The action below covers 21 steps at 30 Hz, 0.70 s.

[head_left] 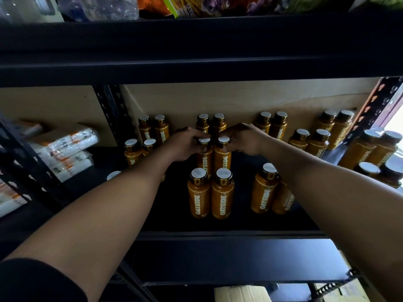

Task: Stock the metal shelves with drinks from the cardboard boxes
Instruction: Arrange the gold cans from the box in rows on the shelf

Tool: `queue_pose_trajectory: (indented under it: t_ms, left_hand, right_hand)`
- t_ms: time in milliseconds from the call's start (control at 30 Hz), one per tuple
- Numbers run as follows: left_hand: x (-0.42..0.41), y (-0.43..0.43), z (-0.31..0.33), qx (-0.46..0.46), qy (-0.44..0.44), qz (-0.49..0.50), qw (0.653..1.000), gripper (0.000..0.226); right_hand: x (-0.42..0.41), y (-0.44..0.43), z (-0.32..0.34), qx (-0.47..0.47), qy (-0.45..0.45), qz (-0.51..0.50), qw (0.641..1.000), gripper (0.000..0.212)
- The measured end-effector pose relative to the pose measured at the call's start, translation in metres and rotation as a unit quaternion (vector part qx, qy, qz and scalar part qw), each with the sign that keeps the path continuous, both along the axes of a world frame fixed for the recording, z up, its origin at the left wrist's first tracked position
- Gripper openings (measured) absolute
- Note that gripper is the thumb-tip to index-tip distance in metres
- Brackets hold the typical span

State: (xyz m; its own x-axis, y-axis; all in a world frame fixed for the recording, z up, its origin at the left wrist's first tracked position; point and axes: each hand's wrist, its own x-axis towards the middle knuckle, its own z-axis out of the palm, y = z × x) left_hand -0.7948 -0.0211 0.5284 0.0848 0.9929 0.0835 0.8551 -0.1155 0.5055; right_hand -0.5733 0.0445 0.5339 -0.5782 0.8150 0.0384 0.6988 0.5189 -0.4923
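Left hand [187, 144]: fingers curled round the neck of the left bottle [205, 159]. Right hand [245, 138]: fingers curled at the cap of the right bottle [222, 159]. Both bottles stand upright, caps up, touching, mid-depth on the metal shelf [229, 234], behind a nearer pair [210, 195].

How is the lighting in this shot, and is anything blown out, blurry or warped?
Head view: dim, the metal shelf nearly black. Head view: daylight at the right edge blows out white. Head view: the wide lens splays the uprights. Head view: bottles in the left hand and right hand look sharp; snack bags above are soft.
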Motion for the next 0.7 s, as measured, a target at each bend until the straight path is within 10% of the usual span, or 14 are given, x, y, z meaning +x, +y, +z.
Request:
queue_pose_trajectory:
  t_ms: [700]
  left_hand:
    - [-0.0039,-0.0072,-0.0087,-0.004,-0.027,0.017,0.999,0.064]
  right_hand:
    - [0.0033,-0.0036,0.0005,-0.001,-0.014,0.013,1.000,0.051]
